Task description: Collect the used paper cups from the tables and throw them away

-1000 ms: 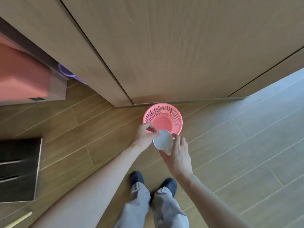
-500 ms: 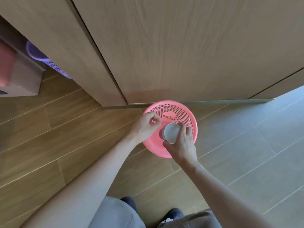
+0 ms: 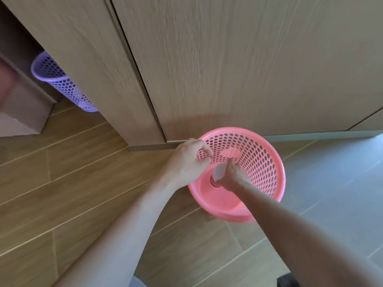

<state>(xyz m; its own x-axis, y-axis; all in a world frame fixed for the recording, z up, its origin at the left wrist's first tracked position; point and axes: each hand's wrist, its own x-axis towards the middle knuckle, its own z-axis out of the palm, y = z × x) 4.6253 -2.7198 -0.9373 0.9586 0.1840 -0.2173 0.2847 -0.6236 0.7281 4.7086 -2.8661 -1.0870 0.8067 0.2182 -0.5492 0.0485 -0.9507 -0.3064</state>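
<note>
Pink basket (image 3: 267,162) on wood floor against cabinet; right hand (image 3: 233,176) inside basket, clasping 1 white paper cup (image 3: 219,172); left hand (image 3: 187,160) at basket's left rim, fingers curled, holding nothing; purple basket (image 3: 60,81) far left of it.

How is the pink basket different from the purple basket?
The pink basket stands in the open on the floor by the wall; the purple basket is half hidden behind a wooden panel. The right hand holds a paper cup inside the pink one; nobody touches the purple one. Both are plastic with round holes.
</note>
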